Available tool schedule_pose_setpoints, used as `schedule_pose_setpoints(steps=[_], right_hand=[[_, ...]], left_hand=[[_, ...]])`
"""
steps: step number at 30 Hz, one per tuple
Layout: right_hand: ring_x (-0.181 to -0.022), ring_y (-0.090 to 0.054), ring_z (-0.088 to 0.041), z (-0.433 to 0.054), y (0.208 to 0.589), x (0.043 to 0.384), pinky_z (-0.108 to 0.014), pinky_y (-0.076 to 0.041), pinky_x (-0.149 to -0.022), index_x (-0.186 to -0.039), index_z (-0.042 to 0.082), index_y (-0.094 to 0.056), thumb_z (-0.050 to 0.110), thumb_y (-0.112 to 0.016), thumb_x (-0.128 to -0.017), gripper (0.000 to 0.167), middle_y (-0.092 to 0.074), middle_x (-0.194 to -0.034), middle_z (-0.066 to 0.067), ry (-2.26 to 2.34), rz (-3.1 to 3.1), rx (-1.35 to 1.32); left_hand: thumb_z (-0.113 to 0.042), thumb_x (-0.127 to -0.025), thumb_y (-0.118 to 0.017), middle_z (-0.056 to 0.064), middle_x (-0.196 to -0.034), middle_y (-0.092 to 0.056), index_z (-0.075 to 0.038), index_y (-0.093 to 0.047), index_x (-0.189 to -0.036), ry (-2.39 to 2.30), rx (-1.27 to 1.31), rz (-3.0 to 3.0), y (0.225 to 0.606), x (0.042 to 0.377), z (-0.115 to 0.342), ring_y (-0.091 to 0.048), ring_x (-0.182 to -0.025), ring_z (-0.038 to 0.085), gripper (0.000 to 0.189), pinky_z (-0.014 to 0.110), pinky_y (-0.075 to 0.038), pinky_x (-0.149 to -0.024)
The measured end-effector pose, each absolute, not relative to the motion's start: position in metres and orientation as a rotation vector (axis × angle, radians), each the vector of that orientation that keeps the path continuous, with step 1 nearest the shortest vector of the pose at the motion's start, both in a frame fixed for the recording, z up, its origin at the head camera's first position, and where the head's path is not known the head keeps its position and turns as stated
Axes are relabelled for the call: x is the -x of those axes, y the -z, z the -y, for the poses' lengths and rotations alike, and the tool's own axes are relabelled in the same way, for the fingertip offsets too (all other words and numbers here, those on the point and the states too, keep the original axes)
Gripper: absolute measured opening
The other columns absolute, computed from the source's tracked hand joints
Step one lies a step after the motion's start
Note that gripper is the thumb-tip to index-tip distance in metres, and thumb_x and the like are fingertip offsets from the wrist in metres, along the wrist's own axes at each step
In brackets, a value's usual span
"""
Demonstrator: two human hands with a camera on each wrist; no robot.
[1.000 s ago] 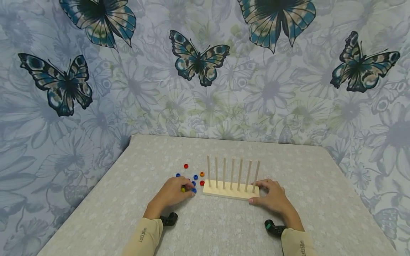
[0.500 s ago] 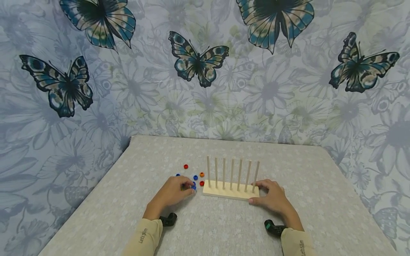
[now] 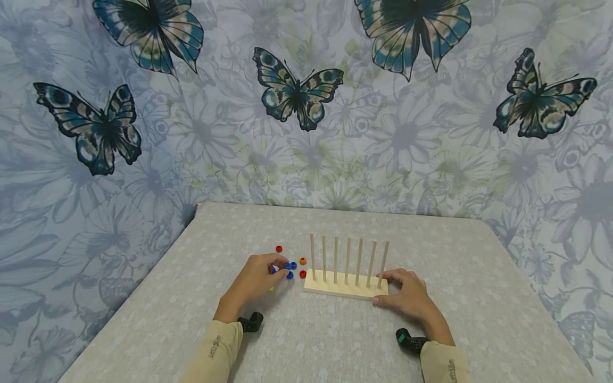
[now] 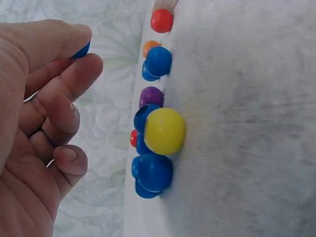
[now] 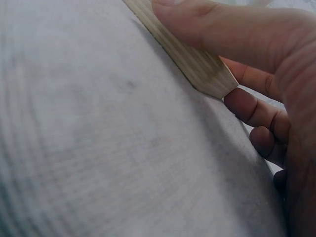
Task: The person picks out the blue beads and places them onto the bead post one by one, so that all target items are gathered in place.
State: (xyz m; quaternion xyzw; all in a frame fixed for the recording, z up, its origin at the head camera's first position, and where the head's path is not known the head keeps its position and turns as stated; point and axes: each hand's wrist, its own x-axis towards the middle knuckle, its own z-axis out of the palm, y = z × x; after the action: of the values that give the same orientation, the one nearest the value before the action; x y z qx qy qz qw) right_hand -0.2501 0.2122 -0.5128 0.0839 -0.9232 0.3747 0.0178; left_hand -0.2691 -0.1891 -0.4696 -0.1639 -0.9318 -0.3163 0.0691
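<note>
My left hand [image 3: 258, 274] pinches a blue bead [image 4: 83, 50] between thumb and index finger, raised above the loose beads; most of that bead is hidden by the fingertips. Below it on the cloth lie a yellow bead [image 4: 165, 131], a purple bead [image 4: 151, 97], a red bead [image 4: 162, 20] and several blue beads [image 4: 155, 172]. My right hand [image 3: 404, 291] grips the right end of a pale wooden peg stand [image 3: 335, 288], thumb on the front edge and fingers behind. Its row of upright pegs [image 3: 347, 260] carries no beads.
A cream patterned cloth covers the table [image 3: 325, 340], which ends at a butterfly-print wall [image 3: 306, 170]. Between my left hand and the stand lie an orange bead [image 3: 303, 261] and a red bead [image 3: 303, 274]. Farther back is another red bead [image 3: 279, 249].
My left hand has picked up a blue bead from the near side of the group and moved slightly up and away from me. My right hand and the stand stay in place.
</note>
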Motion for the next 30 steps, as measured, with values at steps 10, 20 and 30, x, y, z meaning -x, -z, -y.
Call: schedule_pose_setpoints(steps=[10, 20, 30], right_hand=[[-0.125, -0.049, -0.029, -0.213, 0.512, 0.250, -0.057, -0.028, -0.104, -0.121, 0.023, -0.070, 0.056, -0.090, -0.065, 0.068, -0.065, -0.127, -0.002, -1.156, 2.865, -0.274], [-0.123, -0.050, -0.028, -0.211, 0.514, 0.252, -0.056, -0.032, -0.105, -0.120, 0.026, -0.070, 0.059, -0.089, -0.063, 0.069, -0.065, -0.127, -0.001, -1.154, 2.865, -0.256], [-0.123, -0.049, -0.028, -0.213, 0.515, 0.253, -0.056, -0.030, -0.105, -0.120, 0.024, -0.070, 0.057, -0.090, -0.064, 0.069, -0.065, -0.128, -0.002, -1.159, 2.863, -0.254]], left_hand=[[-0.023, -0.092, -0.073, -0.010, -0.093, -0.074, -0.022, -0.073, -0.111, 0.933, 0.536, 2.700, 0.449, 0.276, 0.181, -0.049, -0.058, 0.009, 0.019, 0.023, -0.040, -0.048], [-0.023, -0.092, -0.074, -0.004, -0.094, -0.074, -0.017, -0.073, -0.112, 0.937, 0.574, 2.541, 0.426, 0.280, 0.175, -0.046, -0.055, 0.008, 0.021, 0.024, -0.040, -0.049], [-0.023, -0.092, -0.074, -0.005, -0.097, -0.075, -0.017, -0.074, -0.113, 0.926, 0.586, 2.346, 0.408, 0.283, 0.164, -0.047, -0.063, 0.008, 0.022, 0.024, -0.038, -0.051]])
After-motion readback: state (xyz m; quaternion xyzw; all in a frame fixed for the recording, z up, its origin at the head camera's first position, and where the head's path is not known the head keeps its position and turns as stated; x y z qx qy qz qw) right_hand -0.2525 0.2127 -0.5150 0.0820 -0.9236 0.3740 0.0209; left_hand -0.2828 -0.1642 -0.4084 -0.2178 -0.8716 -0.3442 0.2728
